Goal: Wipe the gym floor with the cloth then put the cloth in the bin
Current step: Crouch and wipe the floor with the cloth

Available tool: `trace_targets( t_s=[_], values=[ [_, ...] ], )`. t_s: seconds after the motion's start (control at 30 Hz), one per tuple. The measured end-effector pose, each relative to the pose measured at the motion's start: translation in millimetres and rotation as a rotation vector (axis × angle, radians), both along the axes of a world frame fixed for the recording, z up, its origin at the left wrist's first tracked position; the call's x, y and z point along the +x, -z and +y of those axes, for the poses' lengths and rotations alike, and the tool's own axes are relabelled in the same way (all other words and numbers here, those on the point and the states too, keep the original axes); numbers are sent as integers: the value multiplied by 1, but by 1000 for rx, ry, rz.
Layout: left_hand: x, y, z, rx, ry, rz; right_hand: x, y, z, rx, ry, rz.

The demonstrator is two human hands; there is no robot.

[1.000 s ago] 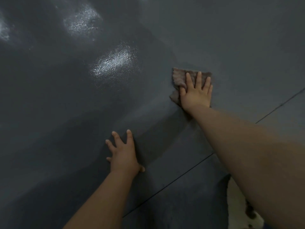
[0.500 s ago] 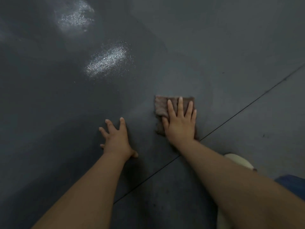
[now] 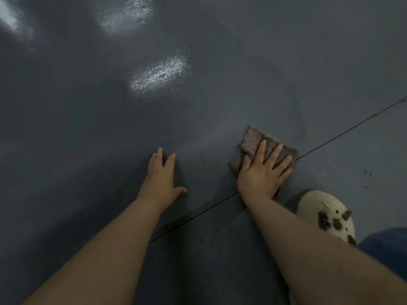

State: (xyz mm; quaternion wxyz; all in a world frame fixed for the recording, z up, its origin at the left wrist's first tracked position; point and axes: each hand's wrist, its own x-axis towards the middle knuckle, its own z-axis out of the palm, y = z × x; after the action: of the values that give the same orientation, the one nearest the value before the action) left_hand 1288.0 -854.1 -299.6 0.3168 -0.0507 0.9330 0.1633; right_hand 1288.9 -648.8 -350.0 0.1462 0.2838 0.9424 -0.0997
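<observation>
Your right hand (image 3: 262,172) lies flat on the folded brownish-grey cloth (image 3: 255,142), fingers straight and spread toward one o'clock, pressing it onto the dark grey glossy gym floor (image 3: 88,128). The cloth sits at about four o'clock from the picture's centre, its near edge touching a thin dark seam line (image 3: 341,135) that runs from seven o'clock to two o'clock. Your left hand (image 3: 161,175) rests open on the bare floor at nine o'clock from the cloth, near it but apart, thumb out. A cream clog shoe with small dark charms (image 3: 326,212) stands at five o'clock, just beside your right wrist.
</observation>
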Motion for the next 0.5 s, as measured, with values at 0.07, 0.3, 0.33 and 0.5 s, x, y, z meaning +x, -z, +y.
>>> trace_targets(
  t_s=[0.07, 0.3, 0.33, 0.5],
  values=[
    [13, -3, -6, -35, 15, 6, 26, 0, -36, 2, -101, 58],
    [52, -11, -24, -224, 18, -86, 46, 1, -60, -70, -974, -23],
    [57, -11, -27, -249, 15, -107, 33, 2, -49, -42, -1064, -7],
    [79, -11, -51, -323, -93, -188, -32, -1, -4, 51, -824, -36]
  ],
)
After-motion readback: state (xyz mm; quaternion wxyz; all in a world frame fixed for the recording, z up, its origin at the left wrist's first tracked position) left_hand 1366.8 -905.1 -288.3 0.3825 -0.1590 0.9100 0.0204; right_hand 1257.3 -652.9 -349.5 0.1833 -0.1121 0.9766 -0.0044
